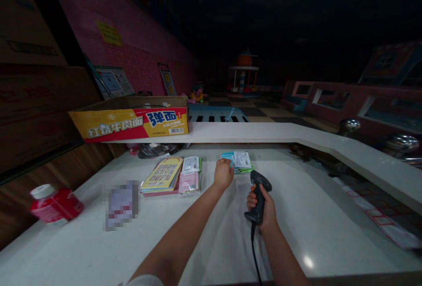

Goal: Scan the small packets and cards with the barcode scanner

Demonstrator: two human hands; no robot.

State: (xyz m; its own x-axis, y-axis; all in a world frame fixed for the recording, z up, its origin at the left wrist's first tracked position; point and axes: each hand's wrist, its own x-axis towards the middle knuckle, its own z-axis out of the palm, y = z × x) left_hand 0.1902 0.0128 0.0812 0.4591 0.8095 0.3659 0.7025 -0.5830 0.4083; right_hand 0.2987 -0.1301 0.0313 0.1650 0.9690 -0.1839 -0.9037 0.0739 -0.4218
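Note:
My right hand (pixel 265 209) is wrapped round the grip of a black handheld barcode scanner (pixel 259 196), whose head points toward the far side of the white counter (pixel 313 215). Its cable runs back toward me. My left hand (pixel 223 174) reaches forward with its fingers closed on the near left edge of a small stack of packets (pixel 239 161), blue and green with white labels, lying flat on the counter.
Left of my hands lie a yellow booklet stack (pixel 162 175) and pink packets (pixel 190 176). A red bottle with a white cap (pixel 55 206) lies at the far left. A yellow and red cardboard box (pixel 132 121) sits on the raised shelf (pixel 296 134).

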